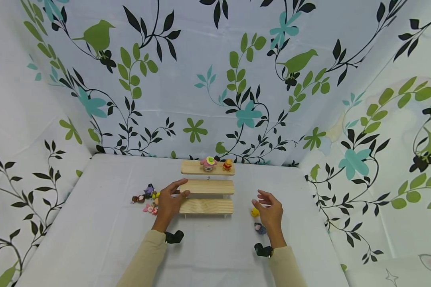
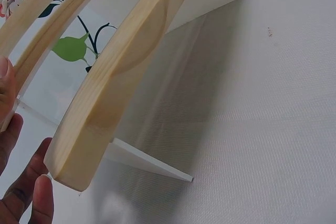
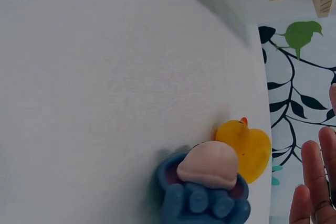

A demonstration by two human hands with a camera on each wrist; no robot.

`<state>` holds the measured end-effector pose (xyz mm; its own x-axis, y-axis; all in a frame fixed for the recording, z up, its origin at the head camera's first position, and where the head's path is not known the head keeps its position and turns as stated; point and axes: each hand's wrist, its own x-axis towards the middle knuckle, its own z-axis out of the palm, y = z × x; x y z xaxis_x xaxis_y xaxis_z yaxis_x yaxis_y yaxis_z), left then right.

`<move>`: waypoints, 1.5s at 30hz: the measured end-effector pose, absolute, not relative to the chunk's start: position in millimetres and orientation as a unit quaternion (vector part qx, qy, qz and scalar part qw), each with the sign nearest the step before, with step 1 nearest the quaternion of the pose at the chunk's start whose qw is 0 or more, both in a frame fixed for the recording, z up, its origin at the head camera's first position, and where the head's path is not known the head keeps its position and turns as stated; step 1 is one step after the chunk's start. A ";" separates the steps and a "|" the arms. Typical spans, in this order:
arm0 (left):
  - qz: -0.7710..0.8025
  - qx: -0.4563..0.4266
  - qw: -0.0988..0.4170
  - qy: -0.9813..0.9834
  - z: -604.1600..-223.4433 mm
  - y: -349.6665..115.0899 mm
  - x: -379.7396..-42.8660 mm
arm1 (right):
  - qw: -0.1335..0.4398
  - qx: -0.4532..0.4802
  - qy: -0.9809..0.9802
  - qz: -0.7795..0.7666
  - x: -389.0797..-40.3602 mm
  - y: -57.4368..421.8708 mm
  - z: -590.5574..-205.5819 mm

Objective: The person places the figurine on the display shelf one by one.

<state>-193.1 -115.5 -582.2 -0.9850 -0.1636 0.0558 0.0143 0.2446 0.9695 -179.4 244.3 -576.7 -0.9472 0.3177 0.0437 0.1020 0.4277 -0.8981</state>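
Note:
A three-tier wooden shelf (image 1: 206, 186) stands on white supports at mid-table. My left hand (image 1: 170, 203) holds the left end of its middle board, fingers behind and thumb at the front. In the left wrist view, fingertips lie beside the end of a wooden board (image 2: 105, 103). My right hand (image 1: 271, 211) hovers right of the shelf with loosely bent fingers and nothing in them. Nearest to it are a yellow toy duck (image 3: 245, 148) and a blue figurine (image 3: 202, 203) with a pale pink part. On the top board stand a pink figurine (image 1: 208, 164) and a yellow-and-red bear figurine (image 1: 227, 165).
Left of the shelf lies a cluster of small figurines: a brown one (image 1: 139, 199), a purple one (image 1: 149, 189), a pink one (image 1: 150, 209) and yellow ones partly behind the left hand. A white cloth covers the table (image 1: 104, 223). Leaf-patterned fabric (image 1: 201, 99) hangs behind it.

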 end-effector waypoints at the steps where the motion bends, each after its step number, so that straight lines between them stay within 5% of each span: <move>1: -0.613 0.049 0.072 -0.785 -582.2 -115.4 -193.2 | 0.102 -0.128 -0.840 0.518 -177.9 244.7 -578.5; 45: -0.616 0.062 0.059 -0.783 -581.7 -116.3 -193.5 | 0.081 -0.139 -0.850 0.502 -168.8 249.3 -595.5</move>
<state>-193.5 -116.3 -581.7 -0.9855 -0.1692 0.0154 -0.0247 0.2326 0.9723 -168.8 249.3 -595.5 -0.9481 0.3180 -0.0027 0.1560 0.4577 -0.8753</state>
